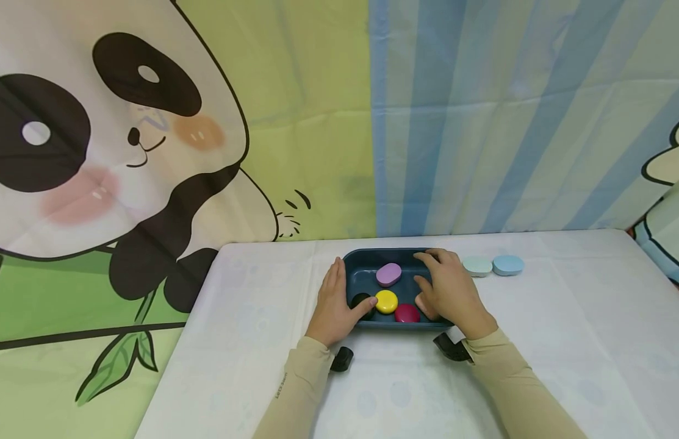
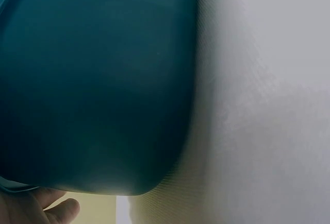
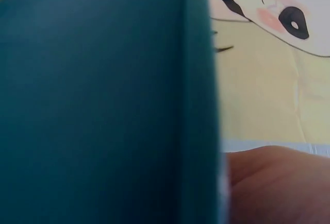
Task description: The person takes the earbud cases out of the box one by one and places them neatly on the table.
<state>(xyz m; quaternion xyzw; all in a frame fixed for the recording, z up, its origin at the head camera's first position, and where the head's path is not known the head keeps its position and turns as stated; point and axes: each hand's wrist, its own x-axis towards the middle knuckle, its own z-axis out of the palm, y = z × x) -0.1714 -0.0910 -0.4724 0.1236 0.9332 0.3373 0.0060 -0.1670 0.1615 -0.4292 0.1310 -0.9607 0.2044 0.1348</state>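
A dark blue tray (image 1: pixel 366 281) sits on the table, holding an oval lilac piece (image 1: pixel 388 274), a round yellow one (image 1: pixel 386 302), a round dark red one (image 1: pixel 407 313) and a black one (image 1: pixel 361 300). My left hand (image 1: pixel 337 305) lies along the tray's left wall, its fingers extended and its thumb over the rim, partly covering the black piece. Over the right end reaches my right hand (image 1: pixel 454 292), fingers bent inward, with a visible gap between thumb and forefinger. A peach-coloured shape (image 1: pixel 425 306) shows beneath it, mostly hidden. Both wrist views are filled by the tray's wall.
Right of the tray, a mint oval piece (image 1: pixel 477 266) and a light blue one (image 1: pixel 508 265) lie side by side on the white tablecloth (image 1: pixel 586 341). Behind the table hangs a printed curtain (image 1: pixel 317 122) with a panda.
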